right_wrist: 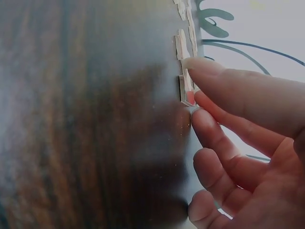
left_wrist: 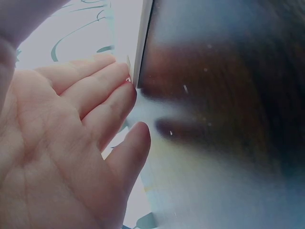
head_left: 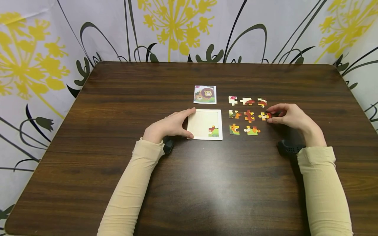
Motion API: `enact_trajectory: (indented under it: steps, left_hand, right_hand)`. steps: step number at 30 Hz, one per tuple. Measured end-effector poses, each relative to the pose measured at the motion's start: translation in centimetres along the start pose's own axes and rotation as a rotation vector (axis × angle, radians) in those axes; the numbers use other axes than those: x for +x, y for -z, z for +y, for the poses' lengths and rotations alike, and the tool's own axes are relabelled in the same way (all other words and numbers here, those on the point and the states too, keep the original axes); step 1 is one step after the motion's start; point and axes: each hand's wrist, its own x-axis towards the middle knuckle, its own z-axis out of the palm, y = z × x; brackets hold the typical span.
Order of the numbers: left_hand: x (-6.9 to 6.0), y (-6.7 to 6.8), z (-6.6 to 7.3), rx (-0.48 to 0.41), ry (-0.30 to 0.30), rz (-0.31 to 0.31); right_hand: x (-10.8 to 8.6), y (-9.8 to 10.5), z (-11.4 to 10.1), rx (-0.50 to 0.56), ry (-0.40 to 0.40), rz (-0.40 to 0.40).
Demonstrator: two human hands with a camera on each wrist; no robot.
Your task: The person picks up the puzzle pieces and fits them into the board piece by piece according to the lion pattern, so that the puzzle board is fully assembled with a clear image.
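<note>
A pale square puzzle tray [head_left: 203,124] lies on the table with one piece [head_left: 214,131] in its lower right corner. My left hand [head_left: 168,125] rests at the tray's left side, index fingertip near the upper corner and thumb near the lower. In the left wrist view the straight fingers of that hand [left_wrist: 81,129] reach the tray's edge [left_wrist: 141,52]. On the right, my right hand [head_left: 292,118] pinches a red and yellow puzzle piece [head_left: 263,116] between thumb and index finger. The right wrist view shows this hand [right_wrist: 248,138] at the piece's edge [right_wrist: 183,89], other fingers loosely bent.
Other loose puzzle pieces lie in rows right of the tray, including a flower piece [head_left: 233,100], a brown-red one [head_left: 249,116] and a green-orange one [head_left: 252,130]. A lion picture card [head_left: 205,94] lies behind the tray. Patterned cloth [head_left: 177,29] hangs beyond the table [head_left: 133,82].
</note>
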Motion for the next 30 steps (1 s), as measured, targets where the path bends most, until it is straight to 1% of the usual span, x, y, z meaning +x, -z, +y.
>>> enact_trajectory:
  steps: [5,14,23,30]
  left_hand:
    - [-0.04,-0.01,0.02,0.001,0.001,0.001]
    - [0.09,-0.15,-0.02,0.006,-0.007,0.007]
    - [0.10,-0.22,-0.12,0.002,-0.016,0.014]
    - [0.05,-0.18,0.02,0.008,-0.014,0.017]
  right_hand:
    - [-0.01,-0.12,-0.03,0.012,-0.003,0.026]
    - [-0.12,-0.12,-0.30,-0.027,0.021,0.013]
    - [-0.18,-0.14,-0.18,-0.038,0.015,0.005]
    - [-0.23,-0.09,-0.11,-0.026,0.019,0.022]
